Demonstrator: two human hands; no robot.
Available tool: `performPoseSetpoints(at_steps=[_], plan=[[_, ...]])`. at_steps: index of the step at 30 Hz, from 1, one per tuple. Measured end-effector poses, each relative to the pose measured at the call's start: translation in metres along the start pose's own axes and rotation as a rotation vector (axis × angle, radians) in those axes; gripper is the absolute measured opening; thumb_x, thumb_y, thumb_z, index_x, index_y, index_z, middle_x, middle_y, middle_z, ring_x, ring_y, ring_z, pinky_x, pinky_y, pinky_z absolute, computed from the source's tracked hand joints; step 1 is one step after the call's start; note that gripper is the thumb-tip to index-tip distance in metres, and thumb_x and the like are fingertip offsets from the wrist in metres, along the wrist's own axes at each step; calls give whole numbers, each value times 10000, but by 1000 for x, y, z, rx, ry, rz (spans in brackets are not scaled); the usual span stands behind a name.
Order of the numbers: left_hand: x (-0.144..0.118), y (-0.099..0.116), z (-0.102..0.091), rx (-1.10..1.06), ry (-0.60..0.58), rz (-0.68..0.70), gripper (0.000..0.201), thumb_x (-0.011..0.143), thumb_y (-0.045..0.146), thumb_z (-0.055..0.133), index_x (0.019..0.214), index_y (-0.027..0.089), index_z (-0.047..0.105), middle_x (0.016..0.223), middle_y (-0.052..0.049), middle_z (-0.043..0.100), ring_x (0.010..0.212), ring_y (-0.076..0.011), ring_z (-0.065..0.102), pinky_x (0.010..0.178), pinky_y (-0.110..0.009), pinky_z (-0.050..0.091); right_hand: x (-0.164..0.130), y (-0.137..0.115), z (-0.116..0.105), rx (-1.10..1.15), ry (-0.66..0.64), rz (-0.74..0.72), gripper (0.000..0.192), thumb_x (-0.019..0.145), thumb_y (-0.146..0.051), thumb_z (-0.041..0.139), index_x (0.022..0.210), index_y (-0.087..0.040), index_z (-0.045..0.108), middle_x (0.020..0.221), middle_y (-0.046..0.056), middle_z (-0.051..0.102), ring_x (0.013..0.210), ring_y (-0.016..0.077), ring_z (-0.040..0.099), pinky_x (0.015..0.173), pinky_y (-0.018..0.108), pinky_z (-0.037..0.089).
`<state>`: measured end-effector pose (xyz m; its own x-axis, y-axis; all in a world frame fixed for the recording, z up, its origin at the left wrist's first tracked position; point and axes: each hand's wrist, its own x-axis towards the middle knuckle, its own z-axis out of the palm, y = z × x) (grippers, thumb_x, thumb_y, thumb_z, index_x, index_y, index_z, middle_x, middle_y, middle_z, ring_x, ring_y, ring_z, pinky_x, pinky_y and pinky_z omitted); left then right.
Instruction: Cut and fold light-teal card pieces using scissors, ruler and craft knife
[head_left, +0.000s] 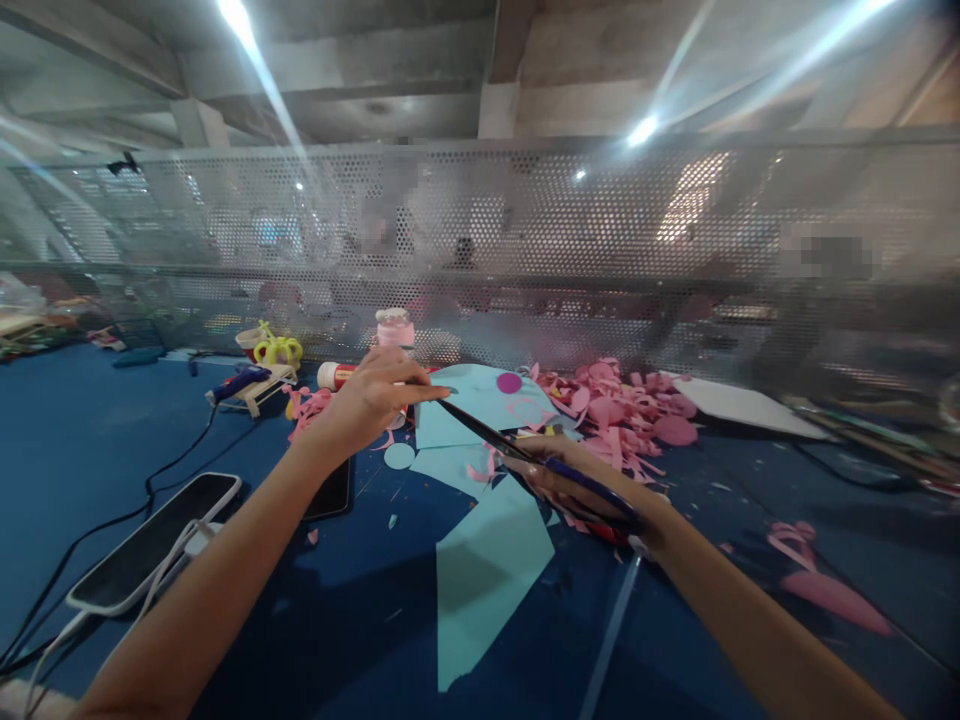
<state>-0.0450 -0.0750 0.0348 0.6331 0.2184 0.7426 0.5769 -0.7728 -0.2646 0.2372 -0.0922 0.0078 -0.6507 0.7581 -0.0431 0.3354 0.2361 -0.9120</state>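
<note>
Scissors and paper over a blue bench

Head view: the right hand grips blue-handled scissors, blades pointing toward the left hand, which pinches at the blade tip. Light-blue paper lies on the bench below; pink paper scraps are heaped beyond.

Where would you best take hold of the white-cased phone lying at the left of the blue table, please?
Probably across the long edges of the phone, from above: it lies flat, screen up, with its cable at the near end, and the left hand is nearer.
</note>
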Motion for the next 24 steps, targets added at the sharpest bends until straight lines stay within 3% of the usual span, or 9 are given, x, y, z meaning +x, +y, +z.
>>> performPoseSetpoints(at_steps=[6, 11, 18, 24], plan=[[-1, -3, -4, -16, 52, -43, 296, 867, 84, 459, 1066, 224, 628, 889, -37, 665, 817, -145, 566, 787, -344, 465, -3, -1, -3, -6, -5, -18, 357, 782, -535, 519, 788, -178, 533, 573, -43, 408, 423, 45, 322, 355, 188, 244], [0, -6, -9, 5, 100, -56, 241, 862, 91, 478, 985, 192, 658, 863, -47, 675, 800, -148, 582, 784, -349, 473, -6, 3, -12, 4, -54, -20, 358, 767, -517, 564, 878, -176, 570, 607, -28, 459, 450, 50, 379, 370, 182, 298], [2, -4, -13, -25, 110, -65, 210, 870, 112, 483, 954, 180, 664, 858, -52, 685, 774, -137, 602, 848, -384, 458, -11, 4, -13, 57, -7, -16, 377, 748, -531, 583, 932, -202, 590, 670, -2, 510, 514, 70, 459, 409, 183, 357], [2, -1, -11, -36, 68, -44, 249, 854, 65, 481, 974, 199, 653, 883, -35, 685, 790, -126, 605, 885, -388, 444, -9, -2, -10, 11, -41, -44, 382, 772, -532, 556, 910, -177, 580, 607, -34, 427, 457, 45, 360, 374, 178, 282]])
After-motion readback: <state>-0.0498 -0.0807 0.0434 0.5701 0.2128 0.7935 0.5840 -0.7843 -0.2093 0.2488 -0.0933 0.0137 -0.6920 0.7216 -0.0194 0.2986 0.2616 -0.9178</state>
